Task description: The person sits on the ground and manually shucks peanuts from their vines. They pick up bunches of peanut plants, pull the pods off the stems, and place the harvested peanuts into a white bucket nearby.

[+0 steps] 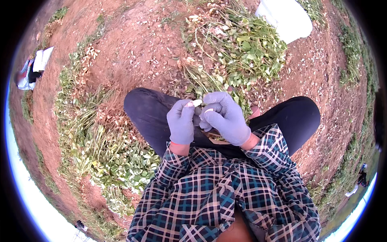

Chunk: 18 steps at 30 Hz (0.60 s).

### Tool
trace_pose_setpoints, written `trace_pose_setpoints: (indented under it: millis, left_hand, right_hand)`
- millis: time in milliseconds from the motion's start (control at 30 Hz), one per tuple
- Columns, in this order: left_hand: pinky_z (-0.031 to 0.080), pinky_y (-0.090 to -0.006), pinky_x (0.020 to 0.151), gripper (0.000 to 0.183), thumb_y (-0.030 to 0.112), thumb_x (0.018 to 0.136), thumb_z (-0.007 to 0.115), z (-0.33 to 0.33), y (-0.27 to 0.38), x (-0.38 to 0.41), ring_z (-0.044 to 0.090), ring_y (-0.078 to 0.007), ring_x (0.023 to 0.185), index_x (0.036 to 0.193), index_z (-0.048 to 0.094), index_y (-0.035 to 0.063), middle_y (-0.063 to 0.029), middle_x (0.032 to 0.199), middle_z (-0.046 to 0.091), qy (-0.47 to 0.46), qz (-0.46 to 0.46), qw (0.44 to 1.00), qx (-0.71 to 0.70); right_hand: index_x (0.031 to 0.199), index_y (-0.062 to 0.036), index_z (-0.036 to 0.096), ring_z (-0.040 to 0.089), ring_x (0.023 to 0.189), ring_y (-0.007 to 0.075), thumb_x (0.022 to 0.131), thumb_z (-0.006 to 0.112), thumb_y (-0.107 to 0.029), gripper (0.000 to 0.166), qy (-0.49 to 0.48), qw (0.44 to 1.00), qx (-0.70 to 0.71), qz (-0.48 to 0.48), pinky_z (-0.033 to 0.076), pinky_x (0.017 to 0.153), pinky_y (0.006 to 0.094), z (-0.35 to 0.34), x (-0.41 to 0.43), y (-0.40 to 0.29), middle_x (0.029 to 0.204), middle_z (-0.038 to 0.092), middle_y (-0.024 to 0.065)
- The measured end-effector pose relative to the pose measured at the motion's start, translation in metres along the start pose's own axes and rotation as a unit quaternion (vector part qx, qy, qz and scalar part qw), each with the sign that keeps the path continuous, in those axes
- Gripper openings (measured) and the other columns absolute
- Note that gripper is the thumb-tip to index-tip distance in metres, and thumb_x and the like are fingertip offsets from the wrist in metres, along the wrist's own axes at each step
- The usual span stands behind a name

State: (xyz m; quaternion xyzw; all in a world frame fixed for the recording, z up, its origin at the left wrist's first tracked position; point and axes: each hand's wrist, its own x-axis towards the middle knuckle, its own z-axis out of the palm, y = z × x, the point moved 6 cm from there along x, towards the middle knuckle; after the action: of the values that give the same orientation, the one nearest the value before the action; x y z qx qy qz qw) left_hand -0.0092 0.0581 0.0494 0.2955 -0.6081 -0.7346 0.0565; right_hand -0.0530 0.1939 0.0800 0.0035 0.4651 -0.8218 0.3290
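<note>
My left hand [182, 121], in a grey glove, pinches a small pale piece [197, 103] between thumb and forefinger; it looks like a peanut pod or a bit of one. Close beside it, my right hand [225, 116], gloved alike, has its fingers curled, with a light spot at the thumb tip. Whether that hand grips anything cannot be made out. Both hands are above my crossed legs. Just beyond them lies a heap of uprooted peanut plants [245, 51] with green leaves and stems, and some pods [195, 18] at its far end.
A white container or sack [285, 19] stands beyond the heap. Another row of pulled plants [112, 157] lies at my left, with pods [90, 54] at its far end. Reddish soil [142, 39] surrounds the heaps. Far left, a person [26, 75] sits by a white sack [43, 59].
</note>
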Motion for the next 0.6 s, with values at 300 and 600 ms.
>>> trace_pose_setpoints:
  millis: [300, 600]
  left_hand:
    - [0.045, -0.0318, 0.063, 0.029, 0.024, 0.095, 0.045, -0.14, 0.016, 0.067, 0.057, -0.0171, 0.075, 0.105, 0.057, -0.0005, -0.0109, 0.097, 0.06, -0.066, 0.084, 0.83, -0.547]
    - [0.041, -0.0504, 0.1, 0.057, 0.044, 0.093, 0.046, -0.039, 0.011, 0.041, 0.048, -0.0365, 0.118, 0.124, 0.05, -0.0033, -0.0206, 0.123, 0.054, -0.091, -0.024, 0.81, -0.579]
  right_hand:
    - [0.095, -0.0035, 0.065, 0.063, 0.072, 0.0233, 0.084, 0.07, -0.018, 0.019, -0.477, 0.829, 0.259, -0.135, 0.05, 0.058, 0.033, 0.091, -0.083, -0.091, 0.088, 0.065, 0.0102]
    - [0.094, -0.0032, 0.066, 0.064, 0.071, 0.0272, 0.091, 0.06, -0.023, 0.02, -0.459, 0.838, 0.242, -0.17, 0.051, 0.058, 0.035, 0.117, -0.099, -0.085, 0.089, 0.065, 0.0136]
